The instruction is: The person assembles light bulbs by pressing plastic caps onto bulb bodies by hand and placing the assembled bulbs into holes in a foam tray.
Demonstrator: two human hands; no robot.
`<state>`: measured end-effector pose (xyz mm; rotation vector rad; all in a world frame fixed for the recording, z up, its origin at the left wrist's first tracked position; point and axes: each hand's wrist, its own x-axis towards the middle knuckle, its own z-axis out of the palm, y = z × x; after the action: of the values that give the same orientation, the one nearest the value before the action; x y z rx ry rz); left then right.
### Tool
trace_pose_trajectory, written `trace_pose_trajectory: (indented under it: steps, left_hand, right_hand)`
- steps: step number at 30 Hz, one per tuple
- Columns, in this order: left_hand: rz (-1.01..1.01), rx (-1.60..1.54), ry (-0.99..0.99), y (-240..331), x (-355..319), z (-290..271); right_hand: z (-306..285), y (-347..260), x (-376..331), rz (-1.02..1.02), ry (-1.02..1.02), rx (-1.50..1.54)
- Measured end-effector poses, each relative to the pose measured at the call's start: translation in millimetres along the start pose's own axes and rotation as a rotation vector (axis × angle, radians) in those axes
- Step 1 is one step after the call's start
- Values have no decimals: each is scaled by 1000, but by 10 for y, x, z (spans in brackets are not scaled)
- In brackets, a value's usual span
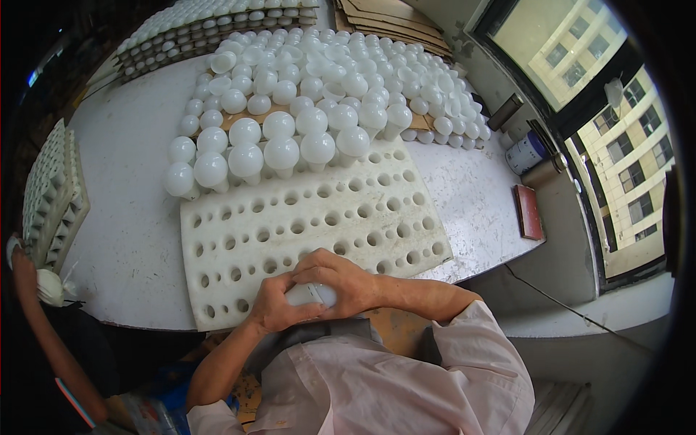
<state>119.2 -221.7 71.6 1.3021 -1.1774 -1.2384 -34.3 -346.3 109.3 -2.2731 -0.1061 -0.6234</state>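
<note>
Just beyond my lap, both hands are closed around a white light bulb [301, 294]. My left hand [274, 303] wraps the bulb's left part, and my right hand [342, 281] grips its right end, where a pale rounded piece shows between the fingers. The fingers cover much of the bulb. Under and beyond my hands lies a white foam board [279, 237] with rows of large and small holes. Along its far side, two rows of bulbs with round white domes [280, 154] stand upright in the holes.
Many loose white domes [355, 83] are heaped on cardboard behind the board. Stacked trays of domes [217, 25] stand at the back left, egg-type trays [54, 199] at the left edge. Another person's arm [43, 326] is at far left. A red box [528, 212] and a tub [525, 152] sit right.
</note>
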Motion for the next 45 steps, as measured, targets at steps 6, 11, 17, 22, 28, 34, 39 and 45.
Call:
trace_pose_trajectory:
  steps: [6,11,17,22,28,34,39,45]
  left_hand:
    - [-2,161,-50,127,44,-18]
    - [-138,73,-98,163,165,-65]
    - [-120,-348,-129,105,182,-186]
    - [-75,-233,146,29,235,-298]
    - [-9,-22,336,129,78,-442]
    - [57,441,1047,-95,-476,-1190]
    - [59,612,1380,-579,-642,-2253]
    - [-432,1136,1153,-757,-668,-2796]
  right_hand:
    - [61,89,-187,-19,72,111]
    - [-20,53,-139,96,95,107]
    - [-729,326,-220,372,388,14]
    - [-1676,1089,-186,428,662,-481]
    - [-1964,1397,13,431,548,-525]
    - [-2967,2546,-508,934,905,-935]
    - [-3551,3067,-1033,1425,808,-977]
    - [-3480,3003,-819,1500,615,-1048]
